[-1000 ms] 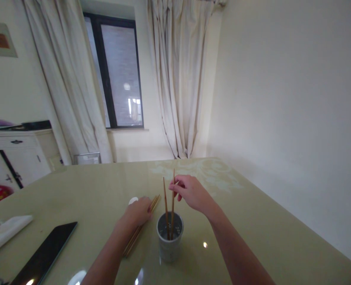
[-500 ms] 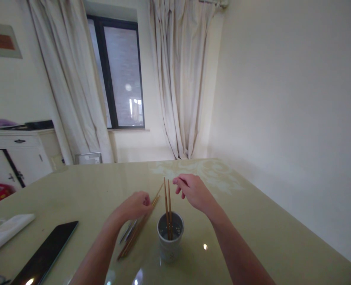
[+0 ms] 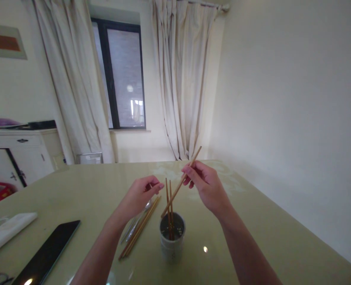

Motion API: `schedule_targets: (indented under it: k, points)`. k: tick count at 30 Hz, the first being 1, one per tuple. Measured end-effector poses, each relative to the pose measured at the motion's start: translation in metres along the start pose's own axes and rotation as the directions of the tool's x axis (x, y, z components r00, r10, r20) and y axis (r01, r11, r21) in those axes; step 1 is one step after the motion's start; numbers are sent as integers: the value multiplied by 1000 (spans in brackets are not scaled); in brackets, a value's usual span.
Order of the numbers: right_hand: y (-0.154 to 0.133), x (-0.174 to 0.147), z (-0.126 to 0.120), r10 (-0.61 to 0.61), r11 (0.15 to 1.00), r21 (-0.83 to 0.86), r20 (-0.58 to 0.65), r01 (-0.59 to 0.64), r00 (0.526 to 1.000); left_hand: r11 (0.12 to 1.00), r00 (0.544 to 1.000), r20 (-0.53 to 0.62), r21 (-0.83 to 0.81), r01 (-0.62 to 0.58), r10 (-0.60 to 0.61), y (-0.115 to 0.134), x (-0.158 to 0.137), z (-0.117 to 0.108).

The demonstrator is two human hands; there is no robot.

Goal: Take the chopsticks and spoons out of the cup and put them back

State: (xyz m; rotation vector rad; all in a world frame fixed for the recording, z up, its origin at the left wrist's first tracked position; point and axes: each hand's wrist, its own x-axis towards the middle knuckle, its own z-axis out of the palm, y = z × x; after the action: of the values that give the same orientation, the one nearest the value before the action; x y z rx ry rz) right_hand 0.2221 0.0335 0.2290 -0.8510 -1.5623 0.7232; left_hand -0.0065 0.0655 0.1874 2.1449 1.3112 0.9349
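Note:
My right hand pinches a wooden chopstick by its upper half. The chopstick slants down to the left, its lower end just over the rim of a grey cup. Two chopsticks stand inside the cup, leaning on its far side. Left of them, my left hand hovers with its fingers curled in and no object visible in them. Under and beside it lie several more chopsticks in a bundle on the table, with metal spoons along their left side.
A black tablet-like slab and a white flat object lie on the left of the glossy table. A wall borders the table's right edge. Behind stand curtains, a window and a white cabinet.
A chopstick is now in my right hand, tilted over the cup. My left hand has risen slightly and moved right, uncovering more of the spoons. The standing pair remains in the cup.

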Motion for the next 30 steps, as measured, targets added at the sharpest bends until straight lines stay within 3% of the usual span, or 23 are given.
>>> schedule_targets:
  k: [3, 6, 11, 15, 30]
  points:
    - [3, 2, -10, 21, 987, -162, 57, -11, 998, 893, 966, 136, 428, 143, -220, -42, 4, 16]
    - [15, 4, -7, 88, 955, -294, 184, -30, 979, 767, 911, 181, 613, 189, -370, -67, 2, 34]
    - [40, 4, 6, 243, 920, -378, 335, -106, 911, 721, 893, 180, 663, 199, -412, -77, -2, 46]
    - [51, 3, 9, 333, 885, -439, 371, -152, 867, 720, 889, 202, 670, 181, -411, -79, -2, 48]
    - [62, 3, 12, 342, 854, -509, 388, -111, 856, 718, 884, 209, 672, 180, -417, -78, -2, 51]
